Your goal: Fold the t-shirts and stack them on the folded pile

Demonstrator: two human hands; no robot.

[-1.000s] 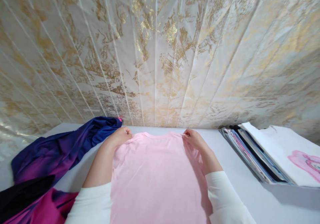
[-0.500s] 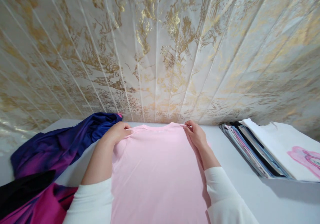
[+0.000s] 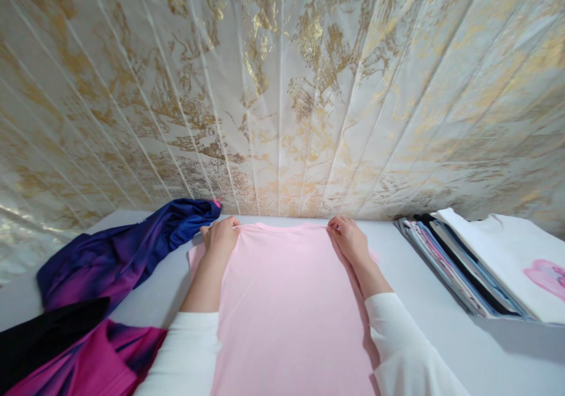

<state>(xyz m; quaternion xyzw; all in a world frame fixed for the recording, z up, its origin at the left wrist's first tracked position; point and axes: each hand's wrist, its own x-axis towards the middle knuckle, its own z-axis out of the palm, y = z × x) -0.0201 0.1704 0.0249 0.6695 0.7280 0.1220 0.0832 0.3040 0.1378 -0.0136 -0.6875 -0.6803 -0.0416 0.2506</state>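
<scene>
A pale pink T-shirt [image 3: 291, 302] lies spread over the white table, its neckline toward the wall and its lower part running out of view at the bottom. My left hand [image 3: 220, 235] pinches the shirt at the left shoulder, fingers closed on the cloth. At the right shoulder, my right hand [image 3: 349, 238] grips the fabric between thumb and fingers. The top edge stretches fairly straight between both hands. A bit of pink sleeve shows outside each wrist.
Left of the shirt lies a crumpled navy and purple garment [image 3: 128, 249], with black cloth [image 3: 53, 337] and magenta cloth [image 3: 101, 360] nearer me. A stack of folded clothes, topped by a white shirt [image 3: 498, 255], sits right on the table [image 3: 424, 325]. Gold-patterned curtain [image 3: 282, 90] hangs behind.
My left hand has shifted slightly right and turned, still holding the shoulder, and more of the left sleeve shows. The neckline looks flatter. The whole view has slid a little.
</scene>
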